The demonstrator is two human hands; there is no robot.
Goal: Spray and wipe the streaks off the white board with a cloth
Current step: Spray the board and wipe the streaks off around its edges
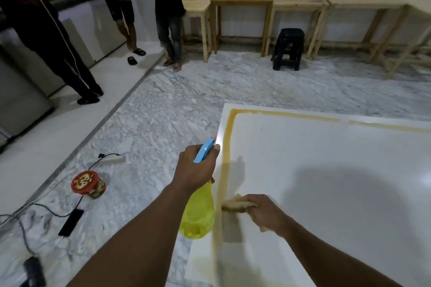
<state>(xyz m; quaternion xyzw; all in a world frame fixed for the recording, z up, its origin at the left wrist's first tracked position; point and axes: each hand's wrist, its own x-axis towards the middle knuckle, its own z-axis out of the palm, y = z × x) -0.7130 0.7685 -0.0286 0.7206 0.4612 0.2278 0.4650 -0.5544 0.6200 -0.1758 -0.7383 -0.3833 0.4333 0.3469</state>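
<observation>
A large white board point(326, 170) lies flat on the marble floor, with a yellow-brown streak point(225, 147) along its left and far edges. My left hand point(194, 168) grips a spray bottle point(200, 207) with a blue trigger head and a yellow body, held just left of the board's edge with the nozzle facing the far side. My right hand point(263, 211) holds a stained cloth point(235, 204) pressed on the board, right against the left streak.
Three people stand at the far left near grey cabinets. A red-lidded tub point(88, 184), a phone point(71, 222), cables and a power strip point(109, 159) lie on the floor to the left. Wooden tables and a black stool point(288, 49) line the back wall.
</observation>
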